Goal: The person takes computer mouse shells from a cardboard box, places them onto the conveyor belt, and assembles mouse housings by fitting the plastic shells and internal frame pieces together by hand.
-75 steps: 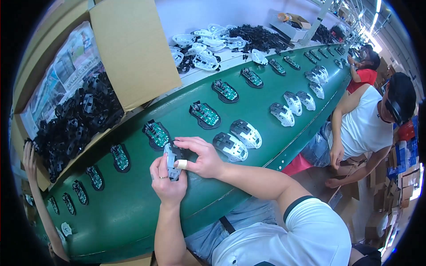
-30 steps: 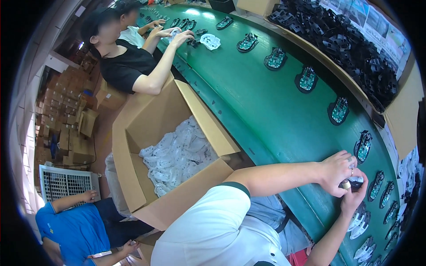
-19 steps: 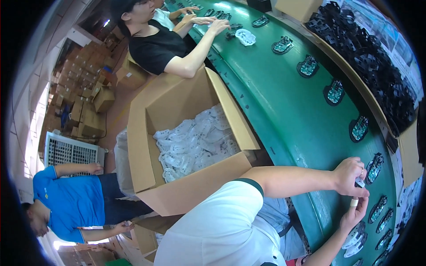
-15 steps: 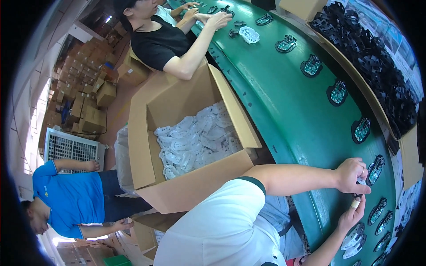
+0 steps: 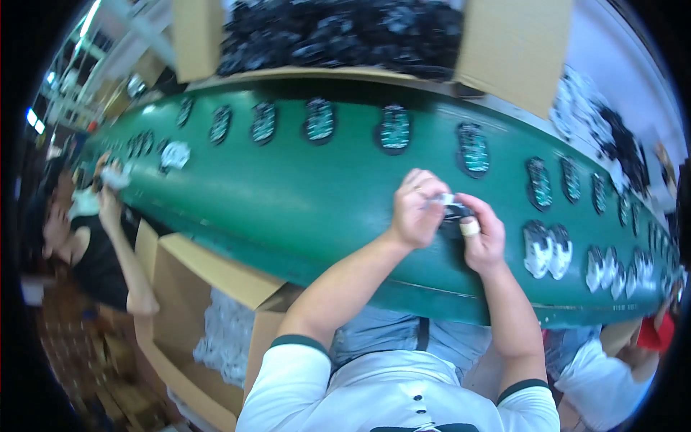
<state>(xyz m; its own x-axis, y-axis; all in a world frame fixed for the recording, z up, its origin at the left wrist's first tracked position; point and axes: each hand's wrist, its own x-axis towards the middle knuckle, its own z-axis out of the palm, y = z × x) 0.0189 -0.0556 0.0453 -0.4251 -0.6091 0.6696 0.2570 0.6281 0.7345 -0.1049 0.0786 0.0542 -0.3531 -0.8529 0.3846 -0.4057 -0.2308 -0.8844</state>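
A small white-and-black plastic shell piece is held up between two bare hands, over the long green tabletop. My landmark is the black mouse-shaped base with a green circuit board just beyond the hands; the piece is on that base's near side, apart from it.

The left hand is narrow, its fingertips pinching the white end. The right hand has thumb and forefinger closed on the black end (a pale band wraps the thumb). The fingers hide much of the piece, so I cannot tell how its parts meet.

More such bases run in a row to the landmark's left and right. To its right and nearer the person lie two rounded white-and-black shells. Beyond it, to the left, is a heap of black plastic parts; far left and nearer the person, an open brown cardboard box.

A fingertip pinch seems the weak point — if either thumb slid, the piece could drop, perhaps onto the landmark base and its exposed board. Squeezing off-centre might bend or crack thin plastic, and a careless knuckle reaching forward could nudge that base askew.
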